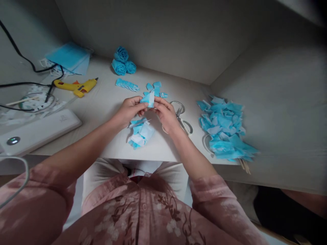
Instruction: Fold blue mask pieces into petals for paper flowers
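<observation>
Between my two hands, just above the desk, is a small folded piece of blue-and-white fabric [148, 98]. My left hand [131, 108] pinches its left side between thumb and fingers. On the other side, my right hand [165, 110] grips the right edge, its fingers curled behind. Below the hands lies a loose pile of blue and white fabric pieces [140, 134]. Several small blue cut pieces [156, 87] rest just beyond my fingers, with a pleated blue strip [127, 84] to their left. Scissors [187, 126] lie beside my right wrist, partly hidden by it.
Three blue rolled fabric roses [121, 63] stand at the back. To the left are blue face masks [68, 58], a yellow glue gun [81, 87], white scraps [33, 97], cables and a white power bank [41, 131]. A heap of blue fabric flowers on sticks [223, 126] lies right, near side walls.
</observation>
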The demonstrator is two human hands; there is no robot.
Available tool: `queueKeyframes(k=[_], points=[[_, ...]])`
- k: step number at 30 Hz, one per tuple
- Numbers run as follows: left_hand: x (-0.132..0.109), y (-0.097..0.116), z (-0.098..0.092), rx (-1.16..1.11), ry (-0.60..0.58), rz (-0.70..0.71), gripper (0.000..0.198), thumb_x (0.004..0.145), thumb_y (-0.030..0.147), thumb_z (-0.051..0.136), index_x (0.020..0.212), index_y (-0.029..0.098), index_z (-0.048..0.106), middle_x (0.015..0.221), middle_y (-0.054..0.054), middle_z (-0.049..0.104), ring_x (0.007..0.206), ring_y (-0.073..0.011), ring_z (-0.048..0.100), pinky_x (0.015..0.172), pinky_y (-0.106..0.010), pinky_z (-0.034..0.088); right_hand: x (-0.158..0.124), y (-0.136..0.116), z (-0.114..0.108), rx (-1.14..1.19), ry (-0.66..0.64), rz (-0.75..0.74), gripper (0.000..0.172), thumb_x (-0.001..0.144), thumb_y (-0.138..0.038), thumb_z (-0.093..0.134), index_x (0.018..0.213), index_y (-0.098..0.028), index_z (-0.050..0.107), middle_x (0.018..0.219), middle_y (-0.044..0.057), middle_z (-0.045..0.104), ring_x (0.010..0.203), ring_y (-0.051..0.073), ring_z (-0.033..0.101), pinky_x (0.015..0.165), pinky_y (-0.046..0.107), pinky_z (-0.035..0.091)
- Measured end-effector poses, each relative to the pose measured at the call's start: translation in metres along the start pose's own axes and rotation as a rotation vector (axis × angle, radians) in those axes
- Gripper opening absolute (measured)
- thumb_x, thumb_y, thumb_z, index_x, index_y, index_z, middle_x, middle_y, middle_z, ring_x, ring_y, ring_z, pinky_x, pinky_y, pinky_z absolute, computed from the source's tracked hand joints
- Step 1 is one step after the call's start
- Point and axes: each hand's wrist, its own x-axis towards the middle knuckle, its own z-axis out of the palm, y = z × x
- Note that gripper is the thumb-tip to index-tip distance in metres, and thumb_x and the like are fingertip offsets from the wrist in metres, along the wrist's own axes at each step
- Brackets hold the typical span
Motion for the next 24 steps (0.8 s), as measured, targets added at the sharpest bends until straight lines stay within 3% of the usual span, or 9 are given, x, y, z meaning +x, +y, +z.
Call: queueKeyframes(k=[10,16,20,24], points=[[-0.001,-0.001,0.002,0.072,-0.082,-0.013,0.016,0.073,0.021,0.073,0.066,0.016,0.059,0.059,0.002,0.06,0.05,-0.0067,0.05,0.052,-0.02,0.039,0.005,-0.001,-0.004,-0.037,0.043,-0.096,0.044,0.067,-0.056,0.088,0.091,-0.025,0.069,0.083,-0.004,0.062,0.079,0.011,0.057,0.078,0.027,0.05],[-0.002,0.001,0.003,0.134,-0.095,-0.003,0.018,0.073,0.02,0.073,0.065,0.016,0.057,0.058,0.003,0.059,0.051,-0.0061,0.049,0.053,-0.02,0.038,0.008,0.004,-0.008,-0.229,0.095,-0.183,0.041,0.072,-0.06,0.082,0.088,-0.024,0.068,0.074,-0.006,0.056,0.067,0.009,0.047,0.065,0.024,0.042],[-0.001,0.0,0.002,0.126,-0.092,0.008,0.016,0.073,0.02,0.071,0.066,0.016,0.058,0.059,0.003,0.059,0.051,-0.0063,0.049,0.053,-0.02,0.04,0.006,0.001,-0.012,-0.384,0.096,-0.289,0.031,0.082,-0.053,0.075,0.091,-0.024,0.069,0.083,-0.003,0.066,0.073,0.011,0.056,0.072,0.026,0.048],[0.0,0.0,0.002,0.113,-0.073,0.004,0.013,0.074,0.019,0.068,0.067,0.016,0.057,0.057,0.003,0.058,0.05,-0.0062,0.049,0.051,-0.019,0.038,0.003,-0.007,-0.015,-0.606,0.07,-0.499,0.011,0.091,-0.033,0.067,0.094,-0.024,0.073,0.094,0.001,0.073,0.089,0.015,0.066,0.087,0.031,0.053]])
